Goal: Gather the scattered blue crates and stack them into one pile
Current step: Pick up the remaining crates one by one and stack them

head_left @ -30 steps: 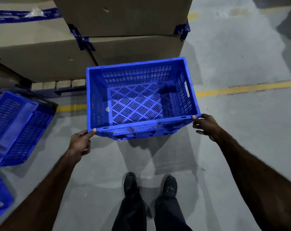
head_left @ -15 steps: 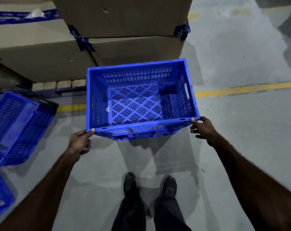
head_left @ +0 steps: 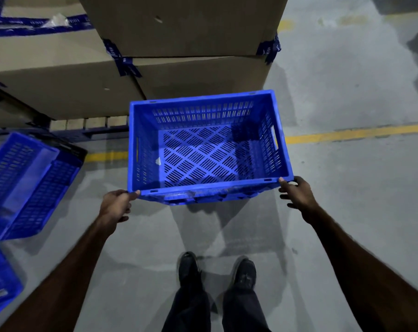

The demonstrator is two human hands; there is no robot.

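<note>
Stacked cardboard boxes (head_left: 179,27) fill the eleven-to-twelve o'clock area. At centre, the person holds a blue crate (head_left: 203,149) upright above the floor (head_left: 347,188). A second crate (head_left: 28,183) lies tipped at nine o'clock. The left hand (head_left: 115,207) and right hand (head_left: 299,195) each curl their fingers around a near corner of the held crate's rim.

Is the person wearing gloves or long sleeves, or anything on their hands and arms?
No. The left hand and right hand are bare, with no gloves, rings or watch visible. Both forearms are uncovered as far as the frame shows; no sleeve is in view.
</note>
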